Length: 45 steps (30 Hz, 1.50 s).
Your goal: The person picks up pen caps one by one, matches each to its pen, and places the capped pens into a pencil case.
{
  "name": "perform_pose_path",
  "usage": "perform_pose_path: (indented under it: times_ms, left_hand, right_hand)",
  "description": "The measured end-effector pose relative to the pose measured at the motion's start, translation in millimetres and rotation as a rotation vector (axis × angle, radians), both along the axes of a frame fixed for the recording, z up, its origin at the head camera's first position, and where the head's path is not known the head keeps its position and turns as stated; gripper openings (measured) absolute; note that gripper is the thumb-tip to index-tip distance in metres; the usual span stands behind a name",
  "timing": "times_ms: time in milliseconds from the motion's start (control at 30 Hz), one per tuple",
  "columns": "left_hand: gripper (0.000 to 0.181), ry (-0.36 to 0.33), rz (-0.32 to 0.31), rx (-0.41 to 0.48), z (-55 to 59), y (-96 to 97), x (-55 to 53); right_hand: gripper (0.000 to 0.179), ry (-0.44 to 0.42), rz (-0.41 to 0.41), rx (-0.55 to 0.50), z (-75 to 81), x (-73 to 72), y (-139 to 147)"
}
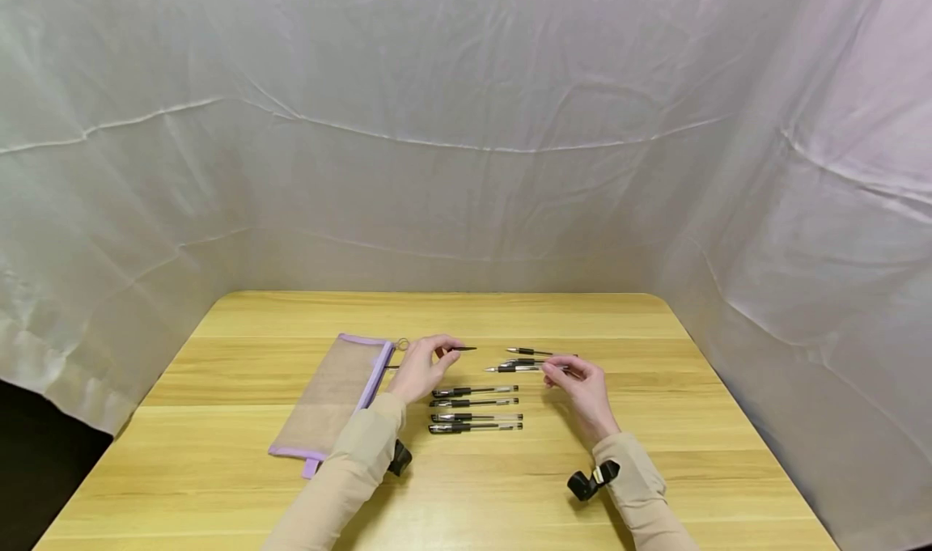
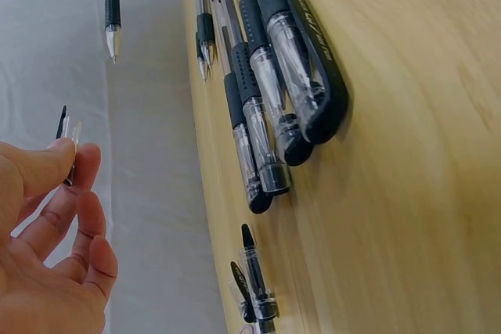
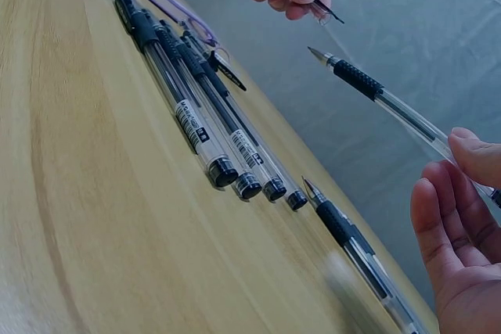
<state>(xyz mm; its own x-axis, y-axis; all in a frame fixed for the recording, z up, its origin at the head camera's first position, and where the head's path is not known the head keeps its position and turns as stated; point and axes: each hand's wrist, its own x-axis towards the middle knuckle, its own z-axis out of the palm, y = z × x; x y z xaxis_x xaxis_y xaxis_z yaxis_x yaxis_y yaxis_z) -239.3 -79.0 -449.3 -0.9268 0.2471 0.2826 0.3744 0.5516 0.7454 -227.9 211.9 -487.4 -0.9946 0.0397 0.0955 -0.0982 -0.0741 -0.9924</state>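
My left hand (image 1: pixel 422 366) pinches a clear pen cap with a black clip (image 3: pixel 321 10) between thumb and fingertips, raised above the table. Facing it, my right hand (image 1: pixel 580 385) holds an uncapped gel pen (image 3: pixel 358 78) by its clear barrel, the tip pointing at the cap across a gap. Below that pen, two uncapped pens (image 2: pixel 204 37) lie close together on the table. Several capped black gel pens (image 1: pixel 476 416) lie in a row between my hands. Loose caps (image 2: pixel 252 283) rest beside the left hand, partly hidden by it in the head view.
A mesh pouch (image 1: pixel 324 401) with purple trim and a zipper lies flat at the left, partly behind the left forearm. The wooden table (image 1: pixel 655 486) meets a hanging grey cloth (image 1: pixel 466 195) at its back and sides.
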Motion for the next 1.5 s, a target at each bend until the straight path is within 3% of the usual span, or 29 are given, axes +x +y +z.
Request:
perform_pose_path:
  times_ms: [467, 700, 933, 1500]
  left_hand:
    - [0.018, 0.014, 0.002, -0.002, 1.7, 0.9, 0.1]
    - [0.019, 0.010, -0.008, 0.004, 1.6, 0.3, 0.0]
    - [0.017, 0.009, 0.010, 0.010, -0.3, -0.2, -1.6]
    - [0.020, -0.009, -0.031, 0.027, 1.0, -2.2, -2.2]
  right_hand:
    - [0.037, -0.007, -0.014, -0.027, -1.3, -0.6, -2]
    - [0.027, -0.014, -0.011, -0.021, -1.7, -0.6, -3]
    - [0.030, -0.003, -0.005, -0.026, 1.8, -1.6, -3]
    - [0.030, 0.090, 0.005, -0.047, 11.9, -1.9, -5]
